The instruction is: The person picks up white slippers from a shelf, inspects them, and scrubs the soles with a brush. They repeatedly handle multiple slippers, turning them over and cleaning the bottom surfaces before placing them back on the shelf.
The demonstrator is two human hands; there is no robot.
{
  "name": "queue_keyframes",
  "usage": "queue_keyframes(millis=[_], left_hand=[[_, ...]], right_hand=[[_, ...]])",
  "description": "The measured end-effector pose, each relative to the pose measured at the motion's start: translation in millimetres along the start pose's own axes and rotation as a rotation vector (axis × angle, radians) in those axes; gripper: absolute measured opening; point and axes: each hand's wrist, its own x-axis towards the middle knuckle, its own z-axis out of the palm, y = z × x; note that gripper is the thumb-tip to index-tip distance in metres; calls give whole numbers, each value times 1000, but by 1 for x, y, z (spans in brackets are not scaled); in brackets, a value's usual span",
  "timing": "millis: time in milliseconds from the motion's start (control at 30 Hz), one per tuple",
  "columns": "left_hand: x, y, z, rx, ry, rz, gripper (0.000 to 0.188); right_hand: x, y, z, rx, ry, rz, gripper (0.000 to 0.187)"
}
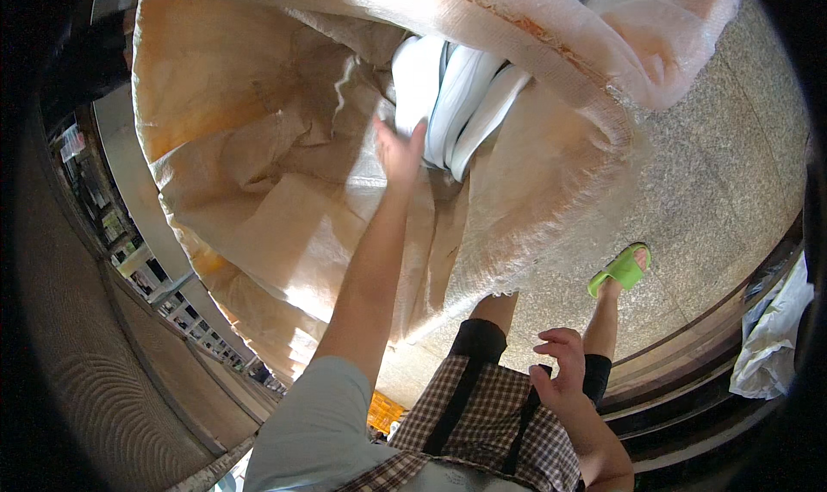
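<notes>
A big woven sack (284,225), cream with orange-brown tints, gapes wide in front of me. Inside it, several long white pieces with rounded ends (469,100) lean side by side; they look like shoe soles. My left hand (399,152) is reached into the sack beside their lower left end, thumb and fingers apart. It is slightly blurred, and whether it touches the nearest piece I cannot tell. Over my checked apron, my right hand (562,370) hangs with loosely bent fingers apart and nothing between them.
Speckled stone floor (715,173) lies right of the sack, and my foot in a green slipper (622,272) stands on it. A crumpled white plastic bag (771,341) is at the far right. Left of the sack runs a brown ridged panel (95,354). An orange object (384,412) shows below.
</notes>
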Motion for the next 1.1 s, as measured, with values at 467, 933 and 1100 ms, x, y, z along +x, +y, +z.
queue_keyframes(millis=[467,933,1100], left_hand=[[35,67,-55,120,-213,-110,77],[-199,387,-422,-108,-269,909,25],[-193,409,-556,-106,137,942,22]], right_hand=[[-24,-31,-45,-63,45,50,25],[-101,-248,-211,-188,116,-87,20],[-106,-297,-225,-249,56,-214,20]])
